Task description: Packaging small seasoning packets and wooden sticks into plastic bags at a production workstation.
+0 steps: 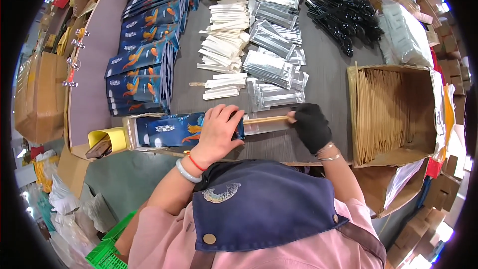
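My left hand [217,132] lies flat over the open end of a dark blue printed packet [174,128] near the table's front edge, its fingers and thumb spread. To the right, my right hand [311,127], in a black fingerless glove, pinches the ends of a pair of wooden chopsticks [266,119]. The chopsticks' other ends reach the packet's mouth, where my left hand hides them. A clear plastic strip [269,127] lies just below the chopsticks. The packet sits in a cardboard holder [130,132] at its left end.
Rows of blue packets [137,69], white paper-wrapped sticks [224,45] and clear sachets [269,67] cover the middle. Black plastic spoons [343,17] lie far right. A cardboard box [383,114] of wooden chopsticks stands at right. A yellow container [117,139] hangs by the left edge.
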A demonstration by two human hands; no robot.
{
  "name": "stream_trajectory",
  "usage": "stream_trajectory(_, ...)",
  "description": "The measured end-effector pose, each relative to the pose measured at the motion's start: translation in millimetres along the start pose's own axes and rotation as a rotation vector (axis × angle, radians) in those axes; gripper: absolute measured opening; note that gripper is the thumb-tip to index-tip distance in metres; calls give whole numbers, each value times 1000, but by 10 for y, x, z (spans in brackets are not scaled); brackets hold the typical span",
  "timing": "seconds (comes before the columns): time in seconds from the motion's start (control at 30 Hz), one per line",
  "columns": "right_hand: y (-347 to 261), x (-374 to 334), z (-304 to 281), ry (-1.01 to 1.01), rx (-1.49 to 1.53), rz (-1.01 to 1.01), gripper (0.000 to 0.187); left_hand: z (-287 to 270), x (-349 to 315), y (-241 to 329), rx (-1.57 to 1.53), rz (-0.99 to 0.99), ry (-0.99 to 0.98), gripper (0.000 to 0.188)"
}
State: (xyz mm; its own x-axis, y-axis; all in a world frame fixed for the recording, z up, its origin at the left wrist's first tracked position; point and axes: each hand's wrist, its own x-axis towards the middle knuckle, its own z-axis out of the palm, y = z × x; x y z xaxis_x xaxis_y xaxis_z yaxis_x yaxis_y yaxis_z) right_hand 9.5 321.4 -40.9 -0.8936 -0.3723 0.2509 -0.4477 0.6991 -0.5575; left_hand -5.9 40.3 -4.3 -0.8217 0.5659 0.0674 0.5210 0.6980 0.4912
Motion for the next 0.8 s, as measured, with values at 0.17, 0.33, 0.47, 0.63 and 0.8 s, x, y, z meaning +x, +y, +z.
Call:
stream_trajectory(0.17, -312, 59, 334, 59, 396, 356, 20, 103, 88, 58, 13, 32, 8, 75)
stream_trajectory(0.33, -537, 208, 157, 14, 241, 157, 49, -2, 162, 44, 48, 110, -59, 66)
stream_trajectory(0.47, -509, 240, -55, -153, -150, 102, 62, -178, 244, 39, 115, 191, -271, 41)
stream_trajectory(0.63, -448, 198, -358, -111, -201, 264, 60, -1014, 471, -489, 205, 244, -115, 13)
stream_trajectory(0.8, -428, 138, -326, -67, -232, 303, 63, -878, 217, -778, 341, -109, 323, 47)
